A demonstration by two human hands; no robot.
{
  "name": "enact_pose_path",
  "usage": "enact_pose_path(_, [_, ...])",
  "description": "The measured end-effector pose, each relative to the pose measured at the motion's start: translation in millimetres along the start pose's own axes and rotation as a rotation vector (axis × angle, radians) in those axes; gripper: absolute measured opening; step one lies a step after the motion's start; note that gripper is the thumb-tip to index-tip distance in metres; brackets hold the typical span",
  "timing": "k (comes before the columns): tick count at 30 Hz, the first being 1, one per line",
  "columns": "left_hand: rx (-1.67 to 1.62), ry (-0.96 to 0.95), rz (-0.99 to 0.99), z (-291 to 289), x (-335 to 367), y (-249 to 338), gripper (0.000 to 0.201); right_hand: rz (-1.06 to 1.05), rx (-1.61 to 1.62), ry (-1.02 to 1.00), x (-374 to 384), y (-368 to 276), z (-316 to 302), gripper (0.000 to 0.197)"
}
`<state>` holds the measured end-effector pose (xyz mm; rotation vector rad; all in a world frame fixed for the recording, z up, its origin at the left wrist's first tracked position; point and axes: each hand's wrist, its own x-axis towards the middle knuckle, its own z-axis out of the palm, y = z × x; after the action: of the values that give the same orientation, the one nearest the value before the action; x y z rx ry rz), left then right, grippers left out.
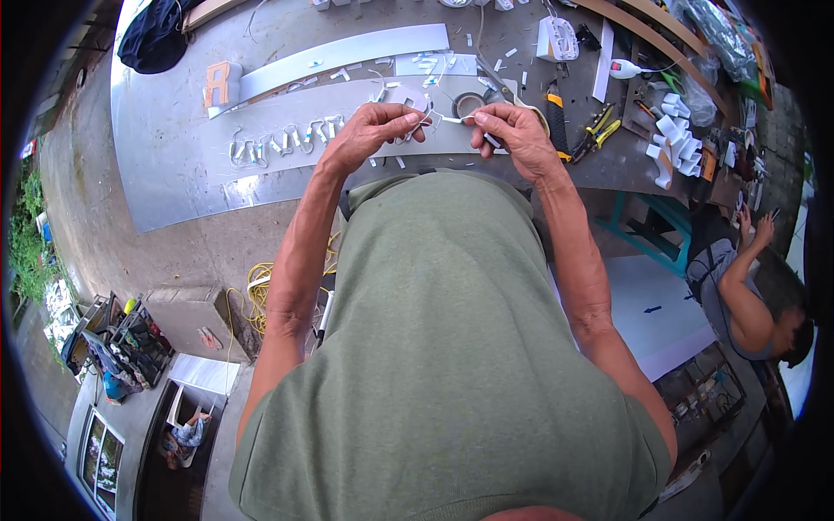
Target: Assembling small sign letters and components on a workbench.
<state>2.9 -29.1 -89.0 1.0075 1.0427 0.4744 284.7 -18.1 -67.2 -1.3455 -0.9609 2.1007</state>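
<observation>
Above the metal table, my left hand [375,135] pinches a thin wire [439,115] between thumb and fingers. My right hand [517,135] pinches the other side of it, by a small white piece [452,120] on the wire. Something small and dark shows under my right fingers, too unclear to name. Left of my left hand lies a zigzag string of small white light modules [287,144] joined by wires. Just beyond my hands are a roll of dark tape [469,103] and a white roll [410,97].
A long white strip [347,56], a letter-shaped block [223,84] and white scraps lie beyond. At right are a yellow-and-black handled tool [556,122], pliers [598,130], white curved pieces [676,143] and a corded white tool [625,69]. Another person [738,286] is at far right.
</observation>
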Motion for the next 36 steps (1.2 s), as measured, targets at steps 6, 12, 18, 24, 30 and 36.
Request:
enact_pose_path(6, [0.025, -0.010, 0.082, 4.3, 5.0, -10.0, 0.038, -0.009, 0.017, -0.011, -2.8, -2.7, 3.2, 0.025])
enact_pose_path(12, [0.227, 0.001, -0.001, 12.6, 8.1, 3.0, 0.045, -0.040, 0.036, -0.042, -5.5, -4.9, 10.0, 0.028])
enact_pose_path(18, [0.264, 0.163, 0.065, 21.2, 9.3, -1.6, 0.042, -0.036, 0.056, -0.024, -6.0, -5.3, 9.5, 0.027])
enact_pose_path(24, [0.286, 0.338, 0.172, 31.1, 7.1, -3.7, 0.039, -0.037, 0.081, 0.008, -4.5, -2.8, 6.8, 0.026])
enact_pose_path(30, [0.451, 0.452, 0.330, 41.1, 6.4, -4.1, 0.038, -0.033, 0.076, 0.026, -3.3, 0.5, 4.7, 0.027])
enact_pose_path(36, [0.382, 0.373, 0.235, 38.0, 6.9, -10.1, 0.034, -0.026, 0.084, 0.025, -3.9, 1.1, 4.3, 0.026])
